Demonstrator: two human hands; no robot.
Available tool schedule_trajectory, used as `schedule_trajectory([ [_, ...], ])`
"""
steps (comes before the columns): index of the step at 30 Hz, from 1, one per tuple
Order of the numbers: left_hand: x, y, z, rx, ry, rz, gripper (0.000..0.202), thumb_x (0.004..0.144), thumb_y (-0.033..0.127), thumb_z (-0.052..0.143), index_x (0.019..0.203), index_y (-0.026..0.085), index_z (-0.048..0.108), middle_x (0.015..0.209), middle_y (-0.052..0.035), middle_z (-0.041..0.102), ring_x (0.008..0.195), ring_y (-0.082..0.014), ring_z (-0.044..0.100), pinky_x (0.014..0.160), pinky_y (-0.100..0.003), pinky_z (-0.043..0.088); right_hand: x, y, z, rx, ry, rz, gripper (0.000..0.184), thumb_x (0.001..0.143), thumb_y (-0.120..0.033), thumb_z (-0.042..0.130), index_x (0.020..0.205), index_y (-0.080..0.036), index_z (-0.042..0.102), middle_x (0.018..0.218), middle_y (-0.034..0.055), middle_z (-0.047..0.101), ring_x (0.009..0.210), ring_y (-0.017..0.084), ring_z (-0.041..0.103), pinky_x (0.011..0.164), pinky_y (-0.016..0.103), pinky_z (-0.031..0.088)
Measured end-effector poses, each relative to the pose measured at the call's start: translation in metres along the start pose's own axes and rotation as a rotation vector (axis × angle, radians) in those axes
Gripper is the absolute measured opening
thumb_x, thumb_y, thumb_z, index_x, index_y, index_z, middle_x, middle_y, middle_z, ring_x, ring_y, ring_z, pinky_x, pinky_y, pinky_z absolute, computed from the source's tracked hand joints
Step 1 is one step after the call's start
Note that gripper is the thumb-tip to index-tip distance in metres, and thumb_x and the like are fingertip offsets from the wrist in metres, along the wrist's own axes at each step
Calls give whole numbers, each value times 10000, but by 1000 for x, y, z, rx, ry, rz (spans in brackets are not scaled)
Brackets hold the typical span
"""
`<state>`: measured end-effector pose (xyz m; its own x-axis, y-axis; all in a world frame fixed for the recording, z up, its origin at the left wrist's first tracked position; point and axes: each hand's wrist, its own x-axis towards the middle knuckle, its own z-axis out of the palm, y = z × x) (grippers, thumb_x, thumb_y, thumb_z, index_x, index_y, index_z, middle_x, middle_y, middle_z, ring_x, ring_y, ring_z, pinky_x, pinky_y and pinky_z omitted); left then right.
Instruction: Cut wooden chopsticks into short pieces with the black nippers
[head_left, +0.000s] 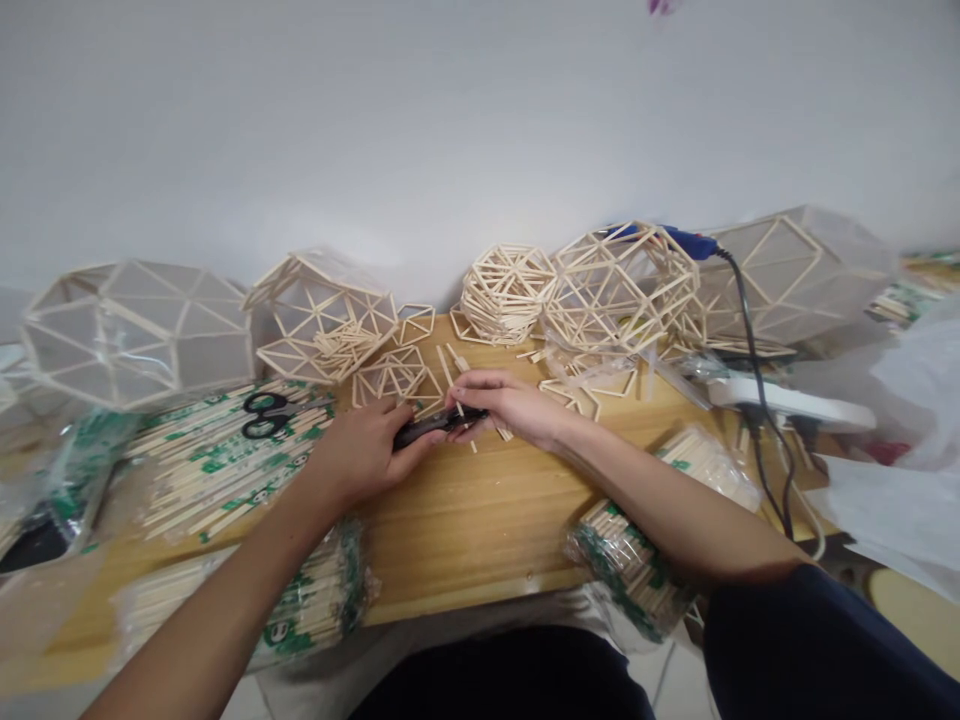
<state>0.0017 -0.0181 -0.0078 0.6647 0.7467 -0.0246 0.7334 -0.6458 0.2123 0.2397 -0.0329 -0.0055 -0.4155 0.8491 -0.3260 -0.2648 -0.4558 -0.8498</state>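
My left hand (367, 445) is closed around a black-handled tool (424, 430) over the middle of the table; its exact kind is hard to make out. Toward my right hand (499, 405) points the far end of that tool. My right fingers pinch a thin wooden stick (462, 404), which crosses the tool's tip at a steep angle. A few short stick pieces (504, 433) lie under and beside the right hand. Just beyond the left hand rests a small frame of joined sticks (394, 375).
Stick-frame domes (142, 330) line the wall, some covered in pale sheet. Black scissors (266, 415) lie on packets of sticks (225, 460) at left. A blue glue gun (686, 243) with a black cord sits at right near a white power strip (795, 402). More packets (630, 570) lie along the front edge.
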Motion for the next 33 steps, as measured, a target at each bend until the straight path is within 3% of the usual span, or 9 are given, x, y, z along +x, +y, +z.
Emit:
schedule_trajectory([
  [8,2,-2,-3,25,38,-25,535,1002,635,463,851,183,706,870,-105,727,779,-244,674,666,-326,404,-1,-3,-2,17,-20,-20,233,885,-356,789,908,-156,671,838,37,755,704,175,765,689,285,654],
  [16,3,-14,-8,-40,73,-92,556,997,657,417,779,195,637,716,-75,692,651,-228,625,612,-325,343,2,-7,-4,62,147,-164,182,972,-362,678,929,-208,591,909,8,721,605,120,723,563,230,625],
  [24,2,-14,-15,-345,222,-134,490,992,573,444,721,194,597,580,14,549,545,-147,492,563,-286,320,9,8,-7,-133,44,69,176,949,-243,702,816,-150,635,774,17,694,661,164,769,629,261,648],
  [28,3,-17,-15,-372,281,-155,469,987,550,463,685,203,557,558,29,499,528,-135,457,547,-285,299,12,15,-9,-192,50,37,201,942,-270,728,804,-145,652,788,40,729,733,154,753,646,252,644],
  [33,4,-21,-12,-368,310,-169,433,982,547,490,743,206,606,586,21,542,545,-140,490,560,-282,325,13,15,-10,-273,76,-47,204,929,-316,746,816,-156,690,868,62,778,741,145,714,614,236,623],
])
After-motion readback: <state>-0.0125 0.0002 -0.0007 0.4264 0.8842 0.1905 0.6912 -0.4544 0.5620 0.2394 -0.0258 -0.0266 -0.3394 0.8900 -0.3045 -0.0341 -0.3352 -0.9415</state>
